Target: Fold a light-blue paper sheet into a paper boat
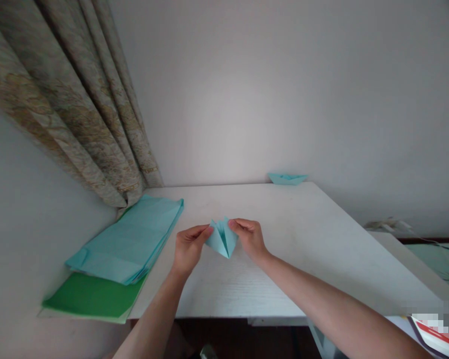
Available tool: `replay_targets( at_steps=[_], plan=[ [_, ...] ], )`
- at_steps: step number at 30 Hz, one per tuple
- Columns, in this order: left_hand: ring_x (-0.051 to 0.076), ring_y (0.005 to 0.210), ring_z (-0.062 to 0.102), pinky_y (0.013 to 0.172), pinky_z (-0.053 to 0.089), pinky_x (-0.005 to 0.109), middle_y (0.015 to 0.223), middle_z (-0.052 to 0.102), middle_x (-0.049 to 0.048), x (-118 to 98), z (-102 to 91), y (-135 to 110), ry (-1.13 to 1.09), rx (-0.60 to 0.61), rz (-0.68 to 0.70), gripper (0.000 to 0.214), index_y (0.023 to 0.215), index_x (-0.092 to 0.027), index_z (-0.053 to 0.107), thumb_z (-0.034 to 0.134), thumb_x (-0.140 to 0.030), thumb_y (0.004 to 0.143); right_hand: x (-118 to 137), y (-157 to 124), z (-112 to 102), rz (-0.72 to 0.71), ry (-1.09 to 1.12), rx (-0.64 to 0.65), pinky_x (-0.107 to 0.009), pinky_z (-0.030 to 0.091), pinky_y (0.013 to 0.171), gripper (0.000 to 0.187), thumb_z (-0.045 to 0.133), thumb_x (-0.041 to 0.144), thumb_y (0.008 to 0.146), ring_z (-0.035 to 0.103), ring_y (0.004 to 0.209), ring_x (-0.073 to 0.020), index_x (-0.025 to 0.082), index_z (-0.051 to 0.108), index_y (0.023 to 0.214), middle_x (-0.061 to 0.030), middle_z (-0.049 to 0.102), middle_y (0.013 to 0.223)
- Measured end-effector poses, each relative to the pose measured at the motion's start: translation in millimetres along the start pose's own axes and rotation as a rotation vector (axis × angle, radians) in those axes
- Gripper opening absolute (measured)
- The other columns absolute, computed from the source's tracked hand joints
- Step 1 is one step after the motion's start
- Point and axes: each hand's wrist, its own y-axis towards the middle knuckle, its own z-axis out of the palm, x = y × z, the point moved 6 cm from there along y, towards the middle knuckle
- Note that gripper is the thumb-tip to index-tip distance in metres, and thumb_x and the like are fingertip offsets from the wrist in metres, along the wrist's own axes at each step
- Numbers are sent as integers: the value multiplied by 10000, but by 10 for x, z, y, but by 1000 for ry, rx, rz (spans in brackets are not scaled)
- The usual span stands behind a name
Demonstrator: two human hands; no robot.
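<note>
A small folded piece of light blue paper point(222, 240) is held up over the middle of the white table. Its lower end comes to a point, and several folded layers spread apart at its top. My left hand point(189, 247) pinches its left corner between thumb and fingers. On the opposite corner, my right hand point(250, 238) has the same kind of pinch. Both thumbs face me; the fingertips behind the paper are partly hidden.
A folded blue paper boat point(287, 179) stands at the table's back edge by the wall. Left on the white table point(284, 279) lie stacked blue sheets point(130, 239) over green paper point(97, 295). A patterned curtain point(86, 109) hangs at the left.
</note>
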Motion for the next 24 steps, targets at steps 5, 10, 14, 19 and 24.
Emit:
replay_targets(
  at_steps=[5, 10, 14, 19, 24],
  plan=[
    [209, 830, 662, 724, 517, 298, 891, 723, 69, 132, -53, 42, -239, -45, -30, 214, 812, -162, 675, 674, -368, 753, -44, 48, -109, -8, 1, -138, -253, 333, 526, 301, 621, 436, 770, 452, 557, -135, 166, 665, 645, 4, 543, 564],
    [206, 862, 674, 787, 525, 363, 931, 715, 74, 101, -89, 68, -551, -140, -33, 282, 767, -189, 503, 709, -377, 730, -100, 71, -171, -52, 59, -205, -229, 359, 525, 317, 609, 438, 799, 441, 541, -109, 179, 551, 624, 34, 485, 553],
    [210, 910, 674, 818, 521, 394, 934, 721, 80, 69, -111, 77, -679, -169, -31, 306, 803, -203, 457, 716, -353, 738, -158, 75, -115, -16, 272, -162, -247, 445, 563, 337, 604, 485, 798, 509, 550, -118, 210, 461, 665, 46, 518, 571],
    [229, 901, 684, 819, 528, 413, 944, 721, 94, 37, -99, 63, -648, -135, -16, 305, 824, -203, 441, 692, -366, 769, -93, 25, 10, 52, 253, -18, -308, 508, 683, 251, 734, 404, 693, 627, 693, -169, 197, 617, 772, -10, 675, 723],
    [243, 897, 686, 839, 516, 454, 938, 717, 85, -35, -41, 22, -628, -87, -13, 288, 864, -204, 445, 658, -385, 793, 0, -52, 82, 95, 119, 100, -368, 507, 788, 322, 776, 348, 633, 655, 859, -232, 208, 723, 918, -53, 720, 933]
  ],
)
